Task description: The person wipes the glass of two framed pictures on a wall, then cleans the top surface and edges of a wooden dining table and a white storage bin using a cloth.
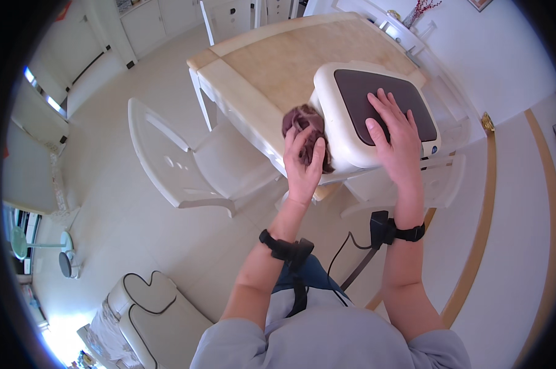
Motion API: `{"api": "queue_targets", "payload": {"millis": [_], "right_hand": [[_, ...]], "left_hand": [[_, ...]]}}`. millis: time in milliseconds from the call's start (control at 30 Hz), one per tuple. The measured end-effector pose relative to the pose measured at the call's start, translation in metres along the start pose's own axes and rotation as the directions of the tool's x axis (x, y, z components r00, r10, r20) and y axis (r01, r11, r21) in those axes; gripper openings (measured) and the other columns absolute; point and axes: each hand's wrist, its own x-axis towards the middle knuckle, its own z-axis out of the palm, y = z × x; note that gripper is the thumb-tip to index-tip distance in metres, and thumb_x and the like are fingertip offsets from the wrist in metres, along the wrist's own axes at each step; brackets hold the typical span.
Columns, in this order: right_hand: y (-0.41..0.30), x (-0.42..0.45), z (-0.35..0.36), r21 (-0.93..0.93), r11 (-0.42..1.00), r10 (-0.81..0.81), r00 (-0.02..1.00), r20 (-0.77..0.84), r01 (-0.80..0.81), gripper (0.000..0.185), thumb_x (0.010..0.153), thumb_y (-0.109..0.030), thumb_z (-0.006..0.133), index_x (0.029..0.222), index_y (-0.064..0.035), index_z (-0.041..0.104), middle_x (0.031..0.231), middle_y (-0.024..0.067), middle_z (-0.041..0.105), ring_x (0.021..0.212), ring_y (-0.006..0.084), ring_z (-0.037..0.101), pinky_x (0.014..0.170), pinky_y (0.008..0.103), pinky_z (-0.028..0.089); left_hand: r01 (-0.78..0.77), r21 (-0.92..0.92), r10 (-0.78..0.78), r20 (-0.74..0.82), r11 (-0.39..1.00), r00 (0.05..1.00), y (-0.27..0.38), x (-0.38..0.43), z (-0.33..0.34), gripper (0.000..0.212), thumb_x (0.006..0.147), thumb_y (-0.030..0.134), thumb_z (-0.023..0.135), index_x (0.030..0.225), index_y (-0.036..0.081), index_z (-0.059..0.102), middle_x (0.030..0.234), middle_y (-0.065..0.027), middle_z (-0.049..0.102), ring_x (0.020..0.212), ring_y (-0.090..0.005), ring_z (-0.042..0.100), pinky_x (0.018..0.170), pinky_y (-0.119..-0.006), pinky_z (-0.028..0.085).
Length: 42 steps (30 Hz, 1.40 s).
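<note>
A large white plastic box-like appliance with rounded edges and a dark brown top panel sits at the near right corner of a dining table. My left hand grips a crumpled brown cloth against the appliance's left side. On the dark panel lies my right hand, palm down with its fingers apart, holding nothing. Both of my wrists carry black straps with small black devices; a thin black cable hangs near the right one.
A white chair stands left of the table, and another white chair is close by on the near right. A cream sofa is at lower left. Behind the table, a white cabinet bears a vase with red sprigs.
</note>
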Motion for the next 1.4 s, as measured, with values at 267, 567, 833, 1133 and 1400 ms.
{"api": "queue_targets", "payload": {"millis": [267,567,833,1133,1400], "right_hand": [[-0.017,0.008,0.002,0.025,0.998,-0.062,0.998,-0.011,0.063,0.043,0.094,-0.037,0.057,0.131,-0.0160,0.059,0.141,0.0079,0.053,0.136,0.0250,0.043,0.114,0.0510,0.025],[-0.005,0.001,0.003,0.004,1.000,-0.021,1.000,-0.020,0.021,0.045,0.092,-0.039,0.058,0.131,-0.0168,0.059,0.142,0.0078,0.052,0.136,0.0248,0.043,0.114,0.0513,0.025],[-0.008,-0.003,0.001,0.029,1.000,-0.008,0.999,-0.046,0.010,0.045,0.091,-0.040,0.058,0.130,-0.0172,0.061,0.141,0.0061,0.053,0.136,0.0241,0.043,0.115,0.0518,0.024],[-0.003,-0.005,0.006,-0.002,1.000,-0.017,0.994,-0.106,0.016,0.046,0.090,-0.041,0.059,0.128,-0.0144,0.062,0.140,0.0075,0.054,0.134,0.0234,0.045,0.115,0.0522,0.024],[0.001,-0.005,0.011,0.112,0.993,0.001,0.977,-0.211,0.023,0.036,0.089,-0.037,0.064,0.115,-0.0121,0.069,0.134,0.0073,0.059,0.134,0.0243,0.045,0.114,0.0499,0.028]], "left_hand": [[0.263,0.024,-0.257,-0.151,0.965,0.955,-0.126,-0.013,-0.038,0.038,0.089,0.020,0.066,0.113,-0.008,0.061,0.116,-0.0192,0.058,0.109,-0.0309,0.058,0.095,-0.037,0.046],[-0.399,0.242,0.375,0.138,0.885,0.917,0.071,0.005,0.000,0.031,0.080,0.005,0.067,0.111,0.000,0.064,0.118,-0.0206,0.053,0.104,-0.0338,0.052,0.097,-0.040,0.041],[-0.255,0.038,0.250,0.097,0.966,0.963,0.047,0.056,0.007,0.034,0.090,0.006,0.059,0.124,0.000,0.061,0.106,-0.0169,0.055,0.101,-0.0313,0.054,0.094,-0.037,0.041],[-0.341,0.464,0.277,0.203,0.817,0.939,-0.041,-0.087,-0.022,0.045,0.087,0.006,0.065,0.129,-0.003,0.050,0.128,-0.0242,0.042,0.118,-0.0414,0.046,0.103,-0.046,0.035],[-0.445,0.373,0.208,0.529,0.814,0.823,0.005,-0.096,-0.004,0.057,0.078,0.001,0.070,0.133,0.008,0.054,0.122,-0.0239,0.047,0.113,-0.0433,0.049,0.096,-0.047,0.043]]}}
